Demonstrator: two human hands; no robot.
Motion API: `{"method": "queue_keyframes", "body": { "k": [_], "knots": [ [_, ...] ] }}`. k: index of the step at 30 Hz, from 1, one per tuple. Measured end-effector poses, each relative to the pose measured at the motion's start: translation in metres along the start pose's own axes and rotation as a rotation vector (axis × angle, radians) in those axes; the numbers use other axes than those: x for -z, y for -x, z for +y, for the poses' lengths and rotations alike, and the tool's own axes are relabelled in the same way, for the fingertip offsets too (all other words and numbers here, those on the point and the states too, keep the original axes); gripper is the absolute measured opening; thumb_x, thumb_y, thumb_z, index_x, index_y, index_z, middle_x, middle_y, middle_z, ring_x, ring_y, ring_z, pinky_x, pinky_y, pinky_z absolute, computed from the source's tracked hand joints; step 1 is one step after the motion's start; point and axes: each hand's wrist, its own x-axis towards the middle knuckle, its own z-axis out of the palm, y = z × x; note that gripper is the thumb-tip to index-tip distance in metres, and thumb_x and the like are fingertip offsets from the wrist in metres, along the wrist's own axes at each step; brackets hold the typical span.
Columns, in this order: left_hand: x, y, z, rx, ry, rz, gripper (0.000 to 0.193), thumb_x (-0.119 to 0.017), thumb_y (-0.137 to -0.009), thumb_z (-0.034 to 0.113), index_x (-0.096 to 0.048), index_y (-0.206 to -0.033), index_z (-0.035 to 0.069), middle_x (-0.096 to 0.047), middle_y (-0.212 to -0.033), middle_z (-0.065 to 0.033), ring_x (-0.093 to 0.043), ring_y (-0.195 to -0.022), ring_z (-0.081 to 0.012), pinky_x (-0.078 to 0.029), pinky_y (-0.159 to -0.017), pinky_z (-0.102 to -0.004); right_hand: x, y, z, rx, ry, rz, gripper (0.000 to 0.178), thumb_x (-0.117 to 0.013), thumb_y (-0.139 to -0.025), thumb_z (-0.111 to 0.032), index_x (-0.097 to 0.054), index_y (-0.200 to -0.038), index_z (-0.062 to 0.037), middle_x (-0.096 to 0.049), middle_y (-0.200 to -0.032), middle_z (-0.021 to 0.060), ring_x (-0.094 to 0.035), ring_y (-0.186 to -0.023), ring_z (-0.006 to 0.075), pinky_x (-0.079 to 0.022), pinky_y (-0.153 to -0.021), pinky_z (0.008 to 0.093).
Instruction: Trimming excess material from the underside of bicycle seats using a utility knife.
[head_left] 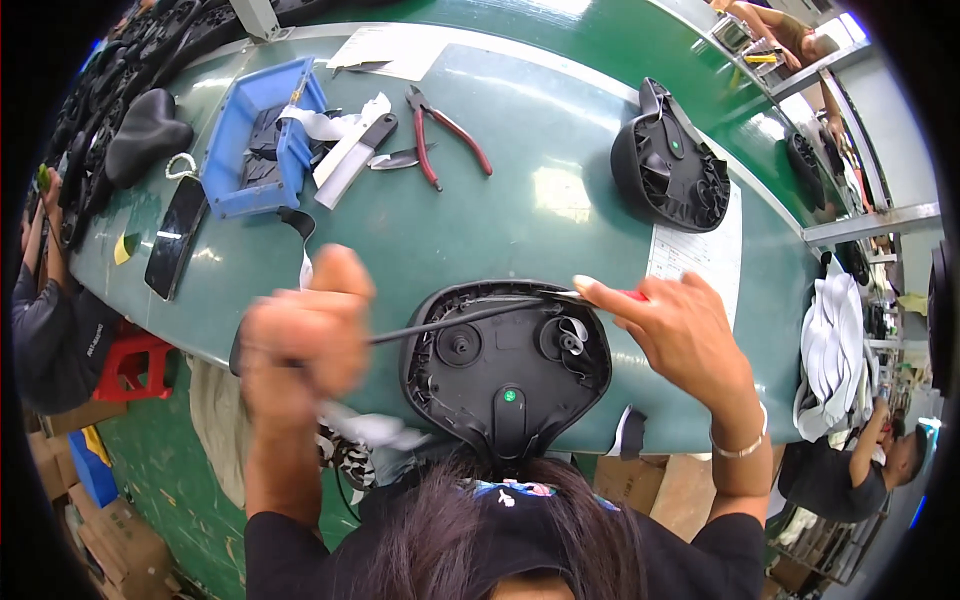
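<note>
An upturned black bicycle saddle (470,395) lies at the table's near edge, its hollow underside facing up. A dark strip (440,324) runs taut from its far right rim across to my left hand (310,325). That hand is a fist around the strip, smeared by motion. My right hand (685,325) is closed on a slim red-handled tool (632,295). The tool's light metal end reaches the saddle's far right rim, where the strip meets it; its exact kind is hidden by the fingers.
Beyond lie red-handled nippers (425,140), a knife (395,158) and a blue bin (255,140) of dark pieces. A phone (175,240) rests at left. A second upturned saddle (670,165) sits far right on paper. Other people (850,475) are at the sides.
</note>
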Motion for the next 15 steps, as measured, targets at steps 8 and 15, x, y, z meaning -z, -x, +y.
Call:
{"method": "queue_keyframes", "body": {
  "k": [8, 15],
  "knots": [
    [0.013, -0.055, -0.023, 0.357, 0.019, -0.078, 0.031, -0.049, -0.095, 0.028, -0.058, -0.079, 0.002, -0.056, -0.079, -0.0048, -0.046, -0.069, -0.0188, -0.044, -0.066, -0.0376, -0.003, 0.064, -0.049, -0.286, -0.022, -0.025, 0.052, -0.062, -0.081, -0.013, -0.051, -0.131, -0.0211, -0.047, -0.056, 0.0058, -0.044, -0.041, 0.0231, -0.034, -0.044, 0.0353],
    [-0.083, -0.092, -0.064, 0.217, 0.227, -0.752, 0.019, -0.068, -0.08, 0.019, -0.06, -0.086, 0.003, -0.06, -0.077, -0.0062, -0.057, -0.076, -0.0168, -0.047, -0.069, -0.03, -0.017, 0.068, -0.033, -0.199, -0.079, 0.026, 0.055, -0.062, -0.083, -0.019, -0.046, -0.136, -0.0227, -0.051, -0.059, 0.0062, -0.05, -0.045, 0.0259, -0.036, -0.044, 0.0369]
  ]
}}
